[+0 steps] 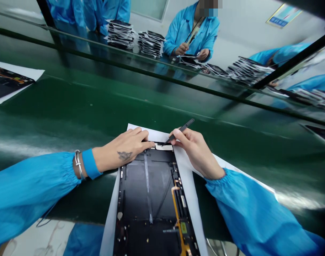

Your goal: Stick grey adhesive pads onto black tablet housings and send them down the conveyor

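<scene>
A long black electronic device casing lies before me on white paper, its far end pointing away. Orange flat cables and small parts run along its right side. My left hand is closed over the far left corner of the casing, thumb beside a white strip at that end. My right hand grips thin black tweezers, fingers pinched round them. The tweezers slant down to the left, tip at the white strip. I cannot tell whether the tip holds anything.
Another black device casing lies on paper at the left of the green table. Beyond a dark rail, a person in blue works beside stacks of casings and paper. One more panel lies at the right.
</scene>
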Demonstrator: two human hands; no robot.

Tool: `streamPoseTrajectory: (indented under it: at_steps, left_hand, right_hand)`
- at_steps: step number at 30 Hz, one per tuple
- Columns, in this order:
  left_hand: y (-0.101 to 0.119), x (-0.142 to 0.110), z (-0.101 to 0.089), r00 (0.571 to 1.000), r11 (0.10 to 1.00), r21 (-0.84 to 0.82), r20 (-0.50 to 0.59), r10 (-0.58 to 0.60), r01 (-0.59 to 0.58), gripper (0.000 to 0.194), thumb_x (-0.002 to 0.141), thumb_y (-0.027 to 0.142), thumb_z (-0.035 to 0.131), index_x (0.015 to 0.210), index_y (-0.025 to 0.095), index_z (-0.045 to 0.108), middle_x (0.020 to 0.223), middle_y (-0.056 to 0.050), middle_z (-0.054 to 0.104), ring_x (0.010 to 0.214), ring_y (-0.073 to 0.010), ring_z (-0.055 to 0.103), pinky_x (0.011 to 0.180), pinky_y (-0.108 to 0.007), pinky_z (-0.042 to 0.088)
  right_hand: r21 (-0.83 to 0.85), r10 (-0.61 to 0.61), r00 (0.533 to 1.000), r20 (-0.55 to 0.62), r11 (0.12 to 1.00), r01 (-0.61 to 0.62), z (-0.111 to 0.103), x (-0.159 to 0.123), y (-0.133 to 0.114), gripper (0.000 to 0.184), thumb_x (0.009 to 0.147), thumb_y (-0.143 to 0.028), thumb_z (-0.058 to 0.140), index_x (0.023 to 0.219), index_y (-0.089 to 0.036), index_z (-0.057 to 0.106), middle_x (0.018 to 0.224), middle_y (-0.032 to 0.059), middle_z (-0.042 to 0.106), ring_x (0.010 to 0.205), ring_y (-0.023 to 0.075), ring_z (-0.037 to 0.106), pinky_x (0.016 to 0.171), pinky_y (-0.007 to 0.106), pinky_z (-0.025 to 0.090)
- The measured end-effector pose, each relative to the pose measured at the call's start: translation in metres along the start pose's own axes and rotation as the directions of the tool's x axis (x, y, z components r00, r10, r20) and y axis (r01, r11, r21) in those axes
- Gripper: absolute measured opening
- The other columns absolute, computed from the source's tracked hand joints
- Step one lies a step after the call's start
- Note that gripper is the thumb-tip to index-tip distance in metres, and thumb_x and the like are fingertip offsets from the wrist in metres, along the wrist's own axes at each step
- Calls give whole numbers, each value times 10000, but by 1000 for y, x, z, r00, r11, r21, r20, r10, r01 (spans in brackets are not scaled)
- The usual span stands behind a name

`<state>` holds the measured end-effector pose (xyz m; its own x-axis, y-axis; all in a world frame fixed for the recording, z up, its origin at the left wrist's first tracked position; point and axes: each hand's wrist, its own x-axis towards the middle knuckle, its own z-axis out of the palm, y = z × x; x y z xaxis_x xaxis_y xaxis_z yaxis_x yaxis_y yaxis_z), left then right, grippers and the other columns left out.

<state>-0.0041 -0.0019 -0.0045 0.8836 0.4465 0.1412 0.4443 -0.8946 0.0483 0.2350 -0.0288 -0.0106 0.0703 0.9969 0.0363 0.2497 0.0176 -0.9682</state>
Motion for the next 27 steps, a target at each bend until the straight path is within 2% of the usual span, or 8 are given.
streamPoseTrajectory:
  at_steps: [4,10,15,18,22,27]
  left_hand:
    - [0,0,1,1000,1000,-16,-12,-3,3,415,986,61,388,1333,186,578,1080,-94,542,977,-244,518,816,-343,449]
    - [-2,0,6,1000,1000,4,-22,-7,7,419,984,51,390,1331,194,576,1096,-92,549,994,-254,526,807,-344,445]
    - [-1,0,7,999,1000,16,-38,12,-12,424,972,41,366,1312,170,584,1093,-98,557,974,-253,527,779,-345,439]
    - [1,0,5,999,1000,18,-31,11,-10,389,987,64,355,1266,153,610,1074,-103,566,951,-246,532,790,-351,447]
    - [2,2,3,1000,1000,30,-20,-3,4,347,992,79,380,1224,144,630,1055,-105,580,924,-244,546,787,-359,463]
    - [1,2,7,998,998,56,-57,10,-6,332,960,47,450,1214,156,635,1044,-95,595,930,-237,557,751,-337,454]
  right_hand:
    - [-57,-24,1000,8,998,25,0,0,1,468,804,-643,690,782,-175,679,650,11,634,655,162,599,682,308,478]
    - [-216,-143,990,-12,967,137,-1,0,6,453,871,-622,625,743,-189,658,665,20,641,675,171,611,669,302,466]
    - [-148,-181,978,-108,975,164,3,-7,5,418,869,-615,634,802,-205,672,797,29,676,723,180,663,702,312,536]
    - [-167,-231,965,-126,964,209,5,-15,-2,400,872,-608,637,835,-213,686,853,40,690,764,196,688,691,311,555]
    - [-275,-310,945,-107,922,271,8,-23,-10,395,909,-594,594,850,-218,699,829,48,714,721,191,680,645,295,552]
    - [-367,-386,922,19,855,366,11,-23,-7,398,945,-554,564,835,-205,721,883,61,734,786,197,700,690,288,569]
